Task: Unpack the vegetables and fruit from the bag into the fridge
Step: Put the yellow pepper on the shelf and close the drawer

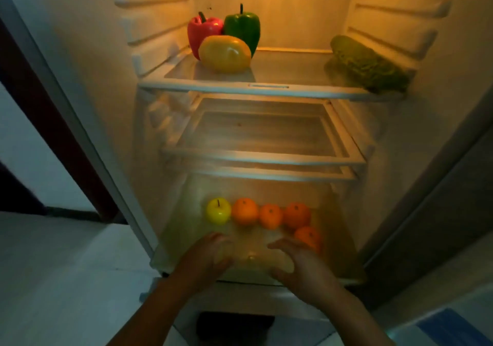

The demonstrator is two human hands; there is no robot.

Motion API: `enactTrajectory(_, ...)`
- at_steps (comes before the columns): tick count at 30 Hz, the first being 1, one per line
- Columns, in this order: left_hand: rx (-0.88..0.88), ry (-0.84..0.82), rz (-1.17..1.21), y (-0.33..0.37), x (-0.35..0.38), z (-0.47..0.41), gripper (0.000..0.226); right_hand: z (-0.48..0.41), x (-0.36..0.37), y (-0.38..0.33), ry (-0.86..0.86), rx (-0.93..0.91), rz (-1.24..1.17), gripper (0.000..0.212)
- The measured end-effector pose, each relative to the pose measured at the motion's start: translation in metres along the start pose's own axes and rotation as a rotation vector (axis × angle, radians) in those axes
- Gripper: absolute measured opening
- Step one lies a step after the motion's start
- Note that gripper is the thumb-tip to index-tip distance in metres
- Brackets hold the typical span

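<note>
On the fridge's top shelf [266,89], a red pepper [200,30], a yellow pepper [225,53] and a green pepper [244,26] cluster at the left, with a knobbly green vegetable [368,65] at the right. The bottom drawer [184,231] holds a yellow apple [218,211], then four oranges [245,211]. The left hand [210,255] and right hand [301,263] curl at its front rim; whether they grip is unclear.

Peppers [242,28] on top shelf [213,85]; oranges [245,211] in drawer [181,239].

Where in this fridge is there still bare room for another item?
Top shelf: bare between yellow pepper and green vegetable at right. Middle shelf: bare. Drawer: crowded, apple and oranges at back, left hand, right hand at front.
</note>
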State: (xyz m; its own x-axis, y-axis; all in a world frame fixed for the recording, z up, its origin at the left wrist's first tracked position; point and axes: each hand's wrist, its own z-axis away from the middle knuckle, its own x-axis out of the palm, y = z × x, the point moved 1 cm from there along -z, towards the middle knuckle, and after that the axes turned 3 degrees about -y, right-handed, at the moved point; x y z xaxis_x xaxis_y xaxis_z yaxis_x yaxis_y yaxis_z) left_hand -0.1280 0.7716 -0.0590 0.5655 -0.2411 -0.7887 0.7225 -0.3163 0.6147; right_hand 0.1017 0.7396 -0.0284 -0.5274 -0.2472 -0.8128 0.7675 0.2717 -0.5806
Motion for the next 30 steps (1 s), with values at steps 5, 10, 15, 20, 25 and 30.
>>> enactTrajectory(5,-0.02,-0.113,-0.019,-0.01,0.017,0.006,0.07,0.015,0.027,0.022,-0.077,0.08,0.075,0.045)
enactTrajectory(10,0.029,-0.155,-0.046,-0.008,0.015,0.008,0.05,0.014,0.033,0.028,-0.026,0.08,0.09,0.03)
enactTrajectory(15,0.051,-0.063,-0.012,-0.013,0.018,-0.001,0.044,0.001,0.03,0.03,0.014,0.067,0.105,0.031)
enactTrajectory(20,0.119,-0.014,-0.012,-0.022,0.012,-0.025,0.031,-0.028,0.025,0.039,0.026,0.065,0.089,0.028)
enactTrajectory(25,0.103,0.023,-0.033,-0.031,0.01,-0.052,0.03,-0.051,0.02,0.05,0.073,0.052,0.071,0.027)
enactTrajectory(30,0.141,0.03,-0.074,-0.035,0.008,-0.068,0.034,-0.058,0.018,0.054,0.173,0.045,0.078,0.026)
